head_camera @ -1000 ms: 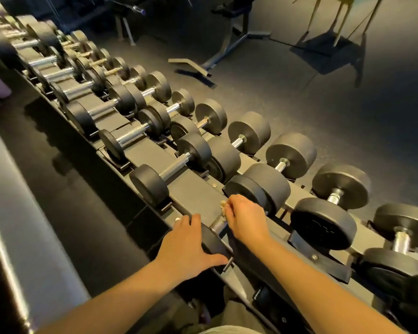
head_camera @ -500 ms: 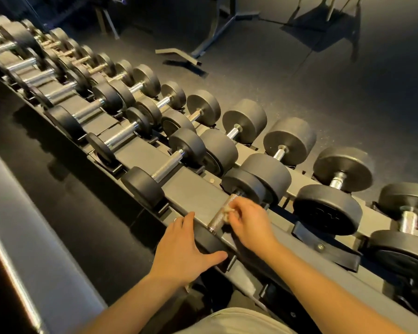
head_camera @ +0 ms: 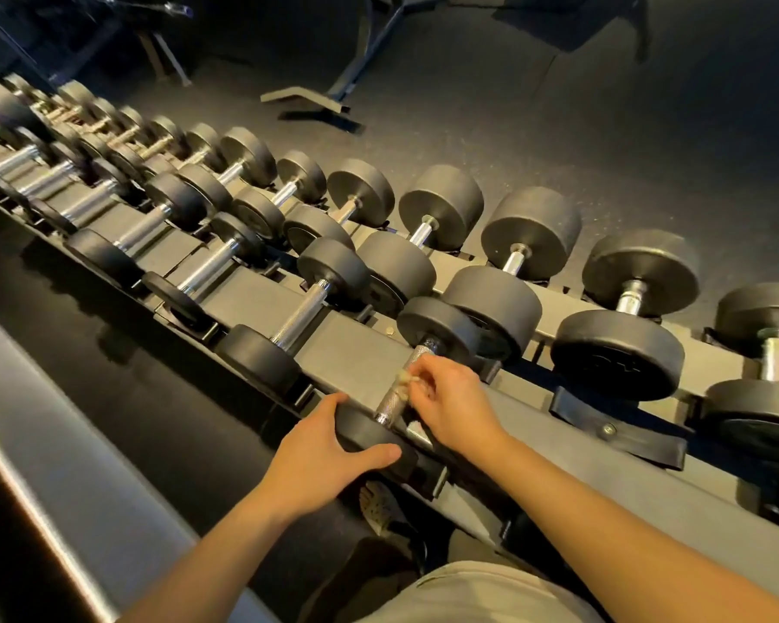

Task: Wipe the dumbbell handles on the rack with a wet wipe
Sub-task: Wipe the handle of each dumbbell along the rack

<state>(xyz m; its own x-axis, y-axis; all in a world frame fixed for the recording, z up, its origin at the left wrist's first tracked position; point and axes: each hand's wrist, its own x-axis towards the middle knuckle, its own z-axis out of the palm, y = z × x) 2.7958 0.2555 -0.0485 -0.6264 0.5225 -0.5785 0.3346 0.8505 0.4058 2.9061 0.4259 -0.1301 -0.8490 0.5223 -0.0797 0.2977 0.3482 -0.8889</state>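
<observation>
Dumbbell (head_camera: 437, 328) nearest me lies in the front row of a long rack (head_camera: 356, 353), its knurled steel handle (head_camera: 392, 397) pointing away from me. My right hand (head_camera: 450, 402) pinches a small crumpled wipe (head_camera: 405, 379) against the handle, about midway along it. My left hand (head_camera: 320, 456) cups the dumbbell's near weight head, fingers on its left edge and thumb curled across its front. The two hands are near each other but apart. Other dumbbells (head_camera: 617, 355) fill the rack in two rows, running off to the left and to the right. Beyond the rack is dark floor (head_camera: 558, 128), where the metal foot of a bench frame (head_camera: 306, 98) stands.
</observation>
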